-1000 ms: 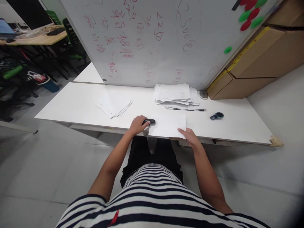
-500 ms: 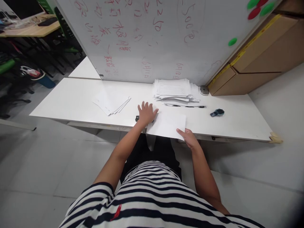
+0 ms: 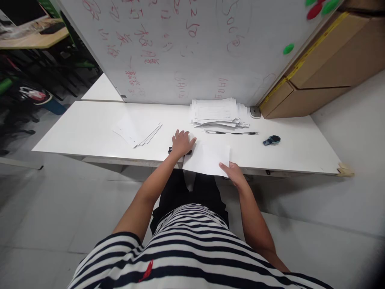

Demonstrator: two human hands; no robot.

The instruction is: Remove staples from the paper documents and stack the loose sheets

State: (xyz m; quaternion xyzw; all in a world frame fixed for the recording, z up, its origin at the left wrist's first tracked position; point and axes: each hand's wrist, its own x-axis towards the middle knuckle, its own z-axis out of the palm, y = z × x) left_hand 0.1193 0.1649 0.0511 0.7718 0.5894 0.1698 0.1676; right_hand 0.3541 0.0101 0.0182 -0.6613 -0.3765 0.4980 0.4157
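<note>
A white paper sheet (image 3: 207,156) lies at the table's front edge, its near edge sticking out past it. My right hand (image 3: 234,172) pinches its near right corner, thumb on top and fingers underneath. Left of the sheet, my left hand (image 3: 181,143) rests palm down with the fingers spread. Under that palm is a small black object (image 3: 170,150); only its ends show on either side, so its kind is hidden. The sheet's left edge meets the object's right end.
Fanned papers (image 3: 136,130) lie to the left on the white table (image 3: 75,128). Behind the sheet sit a thick paper stack (image 3: 215,110) and a dark thin strip (image 3: 231,133). A dark wristwatch-like item (image 3: 271,140) lies right. A whiteboard (image 3: 204,68) and cardboard boxes (image 3: 306,96) stand behind.
The whole view has shifted slightly, so everything sits a little further left. Both hands keep nearly the same places on the sheet and the black object.
</note>
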